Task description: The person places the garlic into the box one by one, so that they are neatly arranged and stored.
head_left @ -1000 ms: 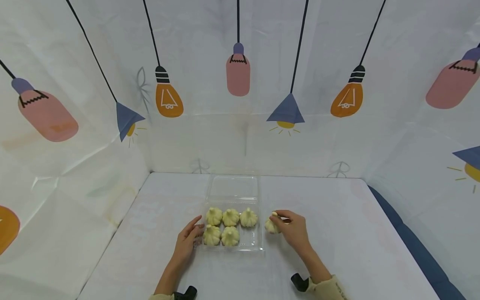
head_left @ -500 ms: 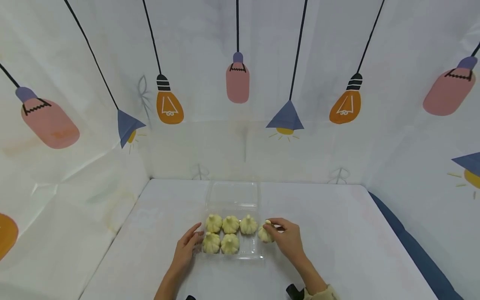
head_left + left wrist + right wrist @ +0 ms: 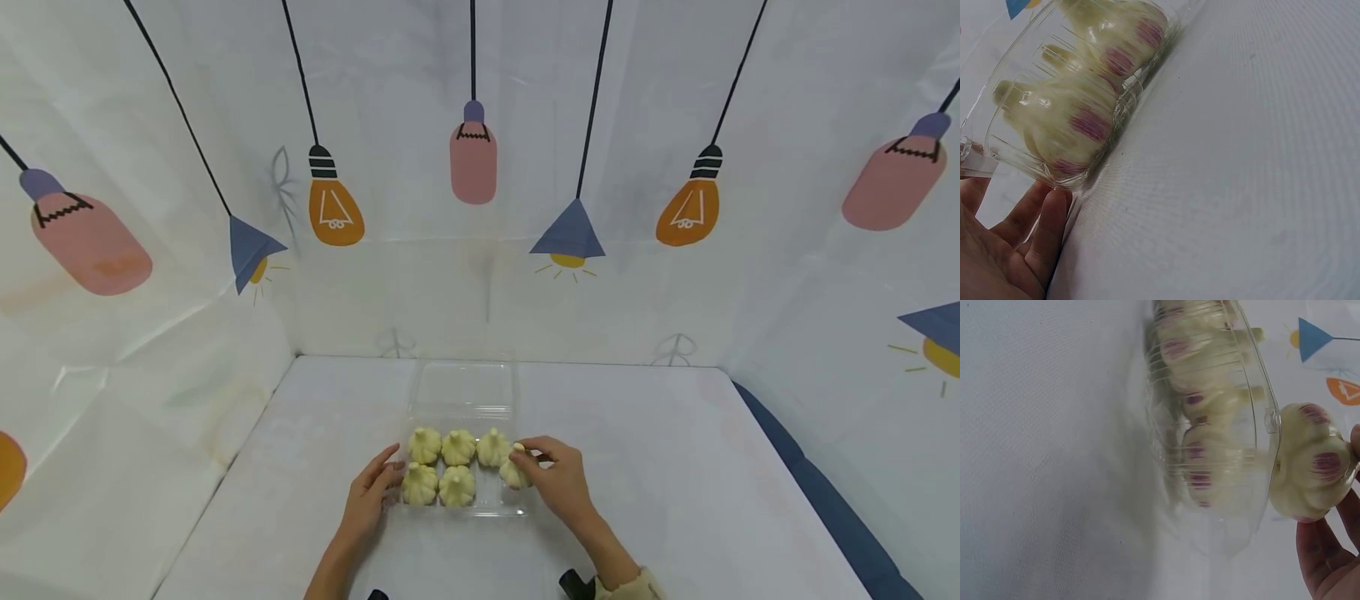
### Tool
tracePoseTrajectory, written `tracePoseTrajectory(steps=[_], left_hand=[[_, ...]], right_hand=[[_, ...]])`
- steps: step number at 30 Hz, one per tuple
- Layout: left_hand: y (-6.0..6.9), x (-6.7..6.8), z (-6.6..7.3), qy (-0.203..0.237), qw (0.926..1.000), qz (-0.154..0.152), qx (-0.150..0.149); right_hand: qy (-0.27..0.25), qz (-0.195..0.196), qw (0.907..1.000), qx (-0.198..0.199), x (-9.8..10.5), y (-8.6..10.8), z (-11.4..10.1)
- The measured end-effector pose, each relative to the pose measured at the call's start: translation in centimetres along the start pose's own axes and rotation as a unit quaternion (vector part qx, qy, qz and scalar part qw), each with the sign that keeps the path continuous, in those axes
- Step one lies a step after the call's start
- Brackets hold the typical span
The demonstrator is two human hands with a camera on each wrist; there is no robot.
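A clear plastic clamshell box (image 3: 491, 502) stands on the table with its lid (image 3: 465, 388) folded back. Several garlic bulbs (image 3: 458, 447) sit in it in two rows, pale with purple patches. My right hand (image 3: 562, 485) pinches another garlic bulb (image 3: 1311, 464) by its top, over the box's right rim. In the right wrist view that bulb is level with the rim; whether it touches cannot be told. At the box's left side my left hand (image 3: 366, 500) rests its fingers (image 3: 1047, 234) against the clear wall, near a front garlic bulb (image 3: 1063, 122).
The white table (image 3: 645, 450) surrounds the box. Behind it hangs a pale curtain (image 3: 412, 283) printed with lamps and bulbs. A dark blue edge (image 3: 817, 492) runs along the table's right side.
My right hand has carried its garlic bulb leftward, from beside the box to over its right rim. The left hand stays against the box's left side. The head view has tilted slightly.
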State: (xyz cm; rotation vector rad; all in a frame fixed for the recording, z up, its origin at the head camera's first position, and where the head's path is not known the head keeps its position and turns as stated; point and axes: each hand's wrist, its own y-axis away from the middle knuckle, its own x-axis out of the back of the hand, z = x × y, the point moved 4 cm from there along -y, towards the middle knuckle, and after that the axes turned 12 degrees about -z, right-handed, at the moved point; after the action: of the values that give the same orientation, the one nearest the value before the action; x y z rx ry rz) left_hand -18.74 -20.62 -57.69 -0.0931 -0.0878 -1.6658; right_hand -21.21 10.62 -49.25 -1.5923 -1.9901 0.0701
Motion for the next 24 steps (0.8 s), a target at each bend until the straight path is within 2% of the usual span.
tracePoseTrajectory(steps=[5,10,14,24], left_hand=[[0.1,0.0,0.1,0.004,1.0000,-0.003,0.000],[-0.1,0.0,0.3,-0.004,0.9999,-0.010,0.003],[-0.3,0.1,0.1,0.006,0.9998,-0.019,0.006],[0.0,0.0,0.1,-0.007,1.0000,0.001,-0.001]], right_hand=[[0.001,-0.013,0.9996,0.025,-0.7,-0.2,0.3],[0.008,-0.017,0.9993,0.033,-1.2,-0.3,0.5],[0.003,-0.020,0.9992,0.035,-1.7,-0.3,0.4],[-0.006,-0.012,0.9987,0.049,-2.7,0.0,0.3]])
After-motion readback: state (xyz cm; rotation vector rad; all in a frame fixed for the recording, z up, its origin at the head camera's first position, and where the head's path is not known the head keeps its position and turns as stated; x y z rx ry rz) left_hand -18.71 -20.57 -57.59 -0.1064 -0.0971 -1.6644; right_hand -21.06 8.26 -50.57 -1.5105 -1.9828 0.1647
